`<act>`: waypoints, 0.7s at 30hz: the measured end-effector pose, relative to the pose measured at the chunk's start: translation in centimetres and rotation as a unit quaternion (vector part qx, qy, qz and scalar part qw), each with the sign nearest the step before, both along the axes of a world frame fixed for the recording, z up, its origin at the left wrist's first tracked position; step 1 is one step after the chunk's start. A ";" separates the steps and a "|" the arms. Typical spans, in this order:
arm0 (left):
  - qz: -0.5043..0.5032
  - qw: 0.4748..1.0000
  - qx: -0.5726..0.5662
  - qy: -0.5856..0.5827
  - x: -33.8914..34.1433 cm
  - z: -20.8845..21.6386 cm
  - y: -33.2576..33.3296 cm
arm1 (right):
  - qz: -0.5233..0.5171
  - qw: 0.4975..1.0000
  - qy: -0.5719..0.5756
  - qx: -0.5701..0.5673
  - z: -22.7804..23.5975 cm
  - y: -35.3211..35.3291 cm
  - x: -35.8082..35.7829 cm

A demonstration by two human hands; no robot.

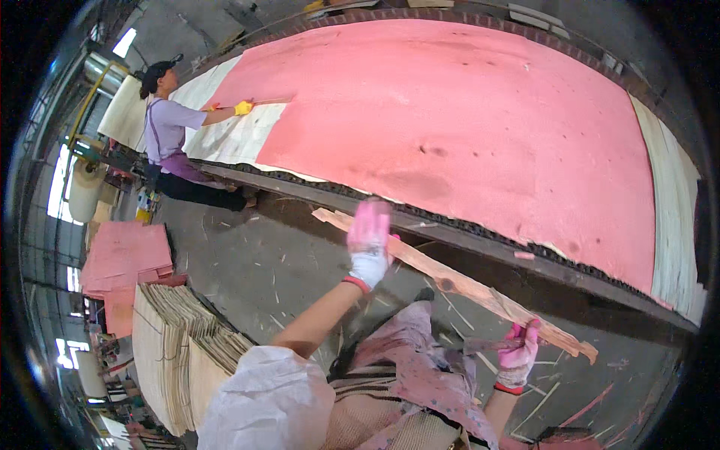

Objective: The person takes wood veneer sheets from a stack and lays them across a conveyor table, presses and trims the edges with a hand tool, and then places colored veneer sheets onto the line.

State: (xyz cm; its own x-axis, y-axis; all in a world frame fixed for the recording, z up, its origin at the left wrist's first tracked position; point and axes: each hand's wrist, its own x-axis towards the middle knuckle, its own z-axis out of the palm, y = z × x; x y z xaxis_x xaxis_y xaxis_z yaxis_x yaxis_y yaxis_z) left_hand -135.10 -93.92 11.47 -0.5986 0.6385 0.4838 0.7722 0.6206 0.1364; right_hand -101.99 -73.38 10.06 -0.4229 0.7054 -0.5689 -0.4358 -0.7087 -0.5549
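A long, ragged strip of pinkish wood veneer [450, 280] slants across in front of me, beside the near edge of the table. My left hand [369, 238], in a pink and white glove with a red cuff, grips it toward its far left end; the fingers are a little blurred. Near the strip's right end, my right hand [519, 354] is closed on it, in a matching glove. A flat, narrow, pinkish piece [484, 345] sticks out leftward from my right hand; I cannot tell what it is.
A long table bears a pink-coated veneer sheet [480, 135], with pale veneer [670, 217] at its right end. At the far left, a person [171, 124] in yellow gloves works over pale veneer. Stacked veneer sheets [169, 352] and pink sheets [127, 259] stand left. Scraps litter the floor [247, 259].
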 end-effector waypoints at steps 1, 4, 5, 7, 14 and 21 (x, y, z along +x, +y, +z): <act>0.138 0.990 0.036 0.004 -1.2 -0.3 -0.7 | 0.009 1.000 -0.003 -0.001 -0.1 -0.1 -2.8; 0.316 0.947 -0.014 -0.052 -5.2 -0.6 -1.9 | 0.085 0.993 0.076 -0.030 -2.2 -0.2 -10.0; 0.281 0.959 0.020 -0.037 -6.3 -1.1 -2.0 | 0.133 0.981 0.131 -0.060 -3.1 -0.1 -11.9; 0.277 0.959 0.025 -0.058 -7.0 -2.7 -3.0 | 0.174 0.965 0.157 -0.114 -3.9 -1.2 -16.0; 0.346 0.937 0.036 -0.022 -19.9 -6.2 -10.4 | 0.175 0.948 0.138 -0.226 -8.4 -8.7 -31.9; 0.294 0.946 0.034 -0.133 -31.9 -10.4 -18.1 | 0.170 0.947 0.116 -0.248 -13.1 -15.9 -44.7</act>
